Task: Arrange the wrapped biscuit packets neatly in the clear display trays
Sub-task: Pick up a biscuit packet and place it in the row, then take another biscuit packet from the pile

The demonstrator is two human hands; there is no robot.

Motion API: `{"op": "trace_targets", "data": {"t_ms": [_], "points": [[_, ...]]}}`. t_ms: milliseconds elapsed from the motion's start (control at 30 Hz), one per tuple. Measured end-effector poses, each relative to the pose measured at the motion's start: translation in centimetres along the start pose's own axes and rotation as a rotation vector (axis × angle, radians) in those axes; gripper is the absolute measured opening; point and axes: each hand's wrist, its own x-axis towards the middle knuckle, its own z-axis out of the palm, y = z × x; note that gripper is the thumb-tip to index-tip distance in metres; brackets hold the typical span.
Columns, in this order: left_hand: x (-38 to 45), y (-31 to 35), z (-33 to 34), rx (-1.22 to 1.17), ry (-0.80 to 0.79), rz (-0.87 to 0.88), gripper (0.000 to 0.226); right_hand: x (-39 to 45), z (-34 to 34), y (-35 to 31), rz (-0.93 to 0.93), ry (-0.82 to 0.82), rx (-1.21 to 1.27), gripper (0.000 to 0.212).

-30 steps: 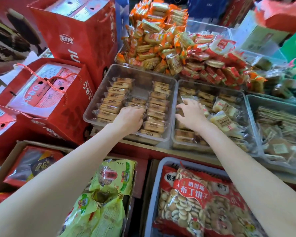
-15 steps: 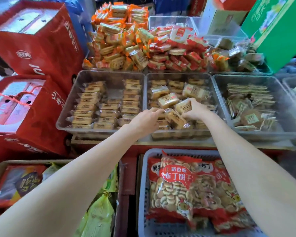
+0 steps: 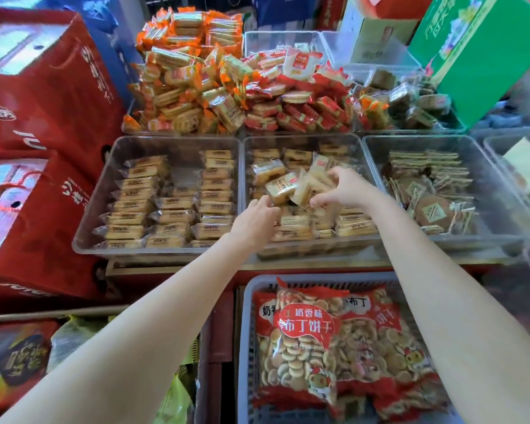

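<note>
Setting: shop display of snack goods, seen from the head camera.
Landmark: middle tray (image 3: pixel 303 141), clear, holding loose packets (image 3: pixel 283 186) over flat rows.
Left of it: left tray (image 3: pixel 178 145), packets in neat rows; red boxes (image 3: pixel 43 96) beyond.
Right of it: right tray (image 3: pixel 484 148) with flat dark biscuits.
Behind it: heaped orange packets (image 3: pixel 190 87) and red packets (image 3: pixel 294 108); green box (image 3: pixel 478 56) further right.
In front of it: basket (image 3: pixel 245 332) with bagged round biscuits.
Right hand (image 3: pixel 341 189): over the middle tray, fingers curled, gripping several loose packets.
Left hand (image 3: pixel 254 220): at the tray's near side, fingertips on a packet; pinching or only touching, cannot tell.
</note>
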Motion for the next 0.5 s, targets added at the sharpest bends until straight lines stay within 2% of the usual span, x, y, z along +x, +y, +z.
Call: {"op": "trace_targets", "data": {"t_ms": [67, 133, 300, 400, 500], "points": [[0.3, -0.3, 0.5, -0.010, -0.077, 0.056, 0.051, -0.2, -0.6, -1.3, -0.095, 0.003, 0.098, 0.076], [0.8, -0.5, 0.8, -0.009, -0.151, 0.093, 0.060, 0.0, -0.6, -2.6, -0.146, -0.003, 0.038, 0.072], [1.5, -0.9, 1.3, -0.075, -0.150, 0.041, 0.060, 1.0, 0.4, -3.4, -0.125, -0.028, -0.124, 0.076], [1.6, -1.4, 1.5, -0.085, -0.237, 0.028, 0.063, 1.0, 0.4, -2.8, -0.079, -0.120, -0.092, 0.076], [1.9, -1.1, 1.1, -0.096, -0.321, -0.003, 0.065, 0.8, 0.3, -2.2, -0.068, -0.125, -0.092, 0.075]]}}
